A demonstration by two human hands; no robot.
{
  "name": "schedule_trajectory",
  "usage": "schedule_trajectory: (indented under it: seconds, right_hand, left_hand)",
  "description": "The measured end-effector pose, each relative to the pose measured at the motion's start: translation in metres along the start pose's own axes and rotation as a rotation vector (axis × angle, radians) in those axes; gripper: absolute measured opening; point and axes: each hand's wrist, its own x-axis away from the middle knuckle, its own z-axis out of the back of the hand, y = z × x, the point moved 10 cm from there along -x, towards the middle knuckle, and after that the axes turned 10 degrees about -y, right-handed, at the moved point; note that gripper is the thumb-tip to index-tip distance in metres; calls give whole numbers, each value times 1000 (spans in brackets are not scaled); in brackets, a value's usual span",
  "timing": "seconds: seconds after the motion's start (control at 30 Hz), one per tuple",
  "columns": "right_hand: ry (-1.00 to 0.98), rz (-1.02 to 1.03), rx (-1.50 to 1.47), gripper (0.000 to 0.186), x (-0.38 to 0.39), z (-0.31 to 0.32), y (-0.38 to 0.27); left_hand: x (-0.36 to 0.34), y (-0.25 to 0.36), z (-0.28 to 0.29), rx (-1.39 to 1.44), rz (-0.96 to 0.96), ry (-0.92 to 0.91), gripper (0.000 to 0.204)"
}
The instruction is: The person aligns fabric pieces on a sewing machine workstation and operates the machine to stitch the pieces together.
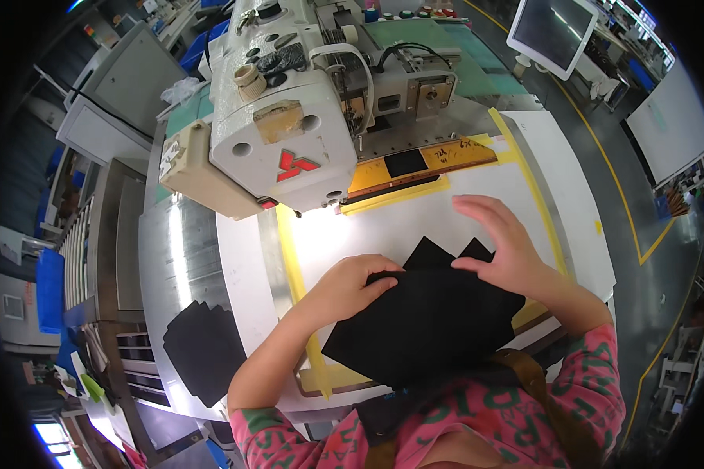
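In front of my body is a large black fabric panel, seemingly part of a layered bunch; two black corners stick out beyond its far edge. My left hand pinches the panel's upper left edge between thumb and fingers. At the upper right edge is my right hand, its thumb close against the cloth and its fingers spread away from it. Whether that thumb touches the fabric I cannot tell. Beneath lies the white work plate with yellow tape along its sides.
A white industrial sewing machine head stands just beyond my hands. Its orange clamp plate crosses the far side of the work plate. On the metal table to the left lies a fanned stack of black pieces. A monitor stands at the far right.
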Motion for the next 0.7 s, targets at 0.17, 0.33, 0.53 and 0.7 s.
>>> schedule_trajectory:
  seconds: [0.17,0.33,0.53,0.7]
  right_hand:
    - [-556,-124,-98,36,-35,-66,13]
    - [-734,-288,-471,32,-50,-87,50]
    - [-514,-243,-130,26,-75,-86,84]
    - [-403,-286,-27,23,-86,-74,88]
  left_hand:
    - [-10,0,26,-63,108,170,19]
    - [-8,-14,41,-131,247,240,17]
    - [10,31,29,-933,-217,630,28]
    - [3,8,24,-796,46,544,38]
